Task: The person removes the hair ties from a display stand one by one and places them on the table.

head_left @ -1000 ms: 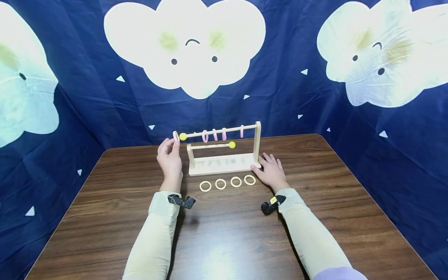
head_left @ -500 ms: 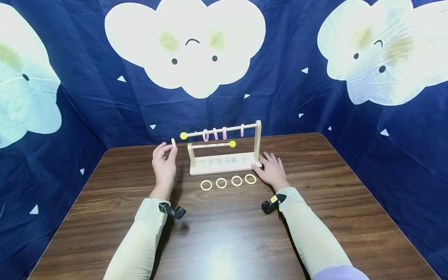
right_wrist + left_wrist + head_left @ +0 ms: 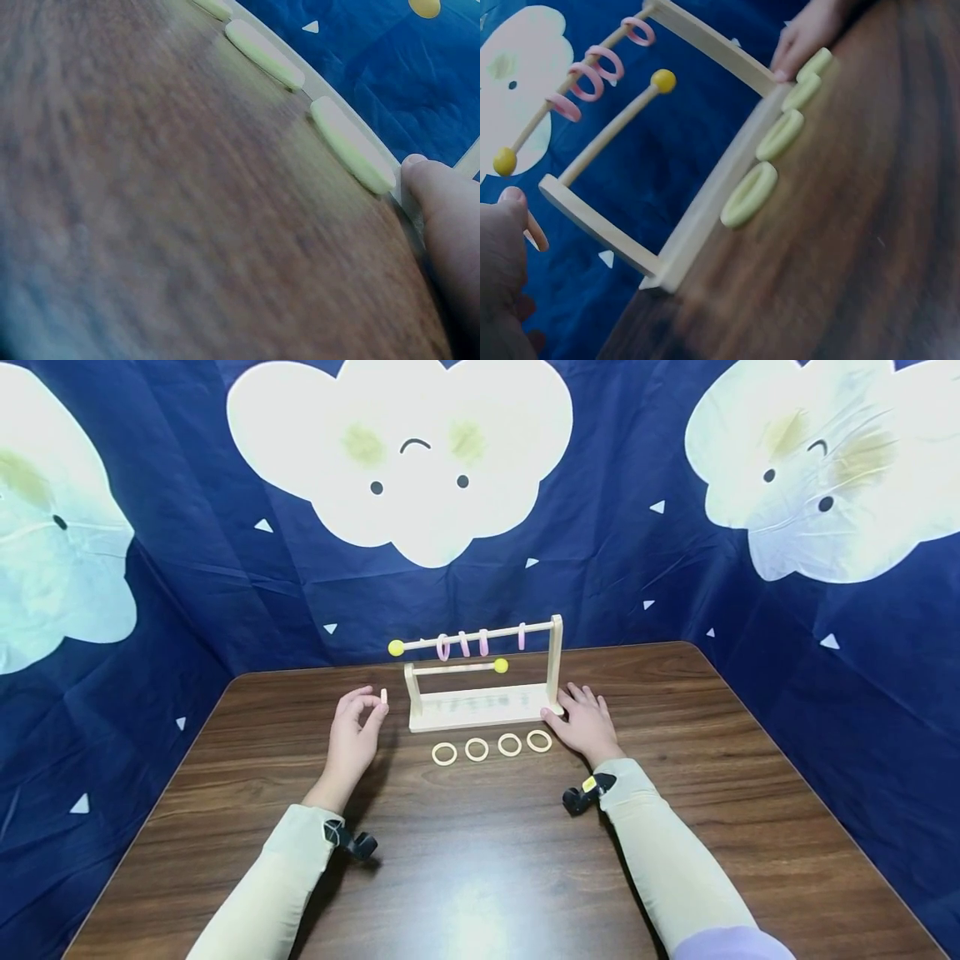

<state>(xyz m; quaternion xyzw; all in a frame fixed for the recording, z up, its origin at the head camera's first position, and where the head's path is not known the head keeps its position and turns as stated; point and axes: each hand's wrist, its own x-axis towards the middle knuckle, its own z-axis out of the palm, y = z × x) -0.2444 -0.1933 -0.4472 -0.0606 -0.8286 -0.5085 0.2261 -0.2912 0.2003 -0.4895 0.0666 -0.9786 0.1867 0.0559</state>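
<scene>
My left hand (image 3: 352,735) pinches a small ring (image 3: 384,696) between thumb and fingers, seen edge-on left of the wooden rack (image 3: 480,711). In the left wrist view that ring (image 3: 537,232) looks pale pinkish-orange and is partly hidden by the thumb. Several pink rings (image 3: 443,647) hang on the rack's upper rod, which ends in a yellow ball (image 3: 396,647). No rings show on the lower rod (image 3: 456,668). My right hand (image 3: 587,727) rests at the rack's right end, thumb on the base and fingers extended beside it.
Several pale yellow rings (image 3: 444,754) lie flat in a row on the brown wooden table (image 3: 480,835), just in front of the rack. A blue curtain (image 3: 187,568) with white clouds stands behind the table.
My left hand has moved from beside the upper rod's yellow ball, back and down toward the table, still holding the ring. My right hand has stayed at the rack's base.
</scene>
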